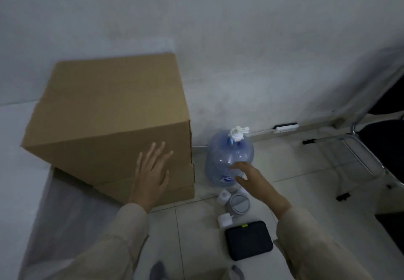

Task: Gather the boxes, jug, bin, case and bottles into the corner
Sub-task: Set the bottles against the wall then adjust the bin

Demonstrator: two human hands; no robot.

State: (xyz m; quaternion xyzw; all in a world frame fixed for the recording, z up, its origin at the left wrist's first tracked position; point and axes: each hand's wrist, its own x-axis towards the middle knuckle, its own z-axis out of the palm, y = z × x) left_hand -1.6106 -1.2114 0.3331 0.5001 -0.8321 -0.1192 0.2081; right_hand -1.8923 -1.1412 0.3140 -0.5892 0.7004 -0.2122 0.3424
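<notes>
Left hand (152,171) flat, fingers spread, on top cardboard box (109,113); right hand (247,176) relaxed, ungrasping, before water jug (227,155)

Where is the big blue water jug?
In the head view the water jug stands on the floor by the wall, just right of the stacked cardboard boxes, with the right hand reaching in front of it.

The person is wearing long beige sleeves (105,247). The loose cuffs are ending at both wrists, leaving bare hands.
</notes>
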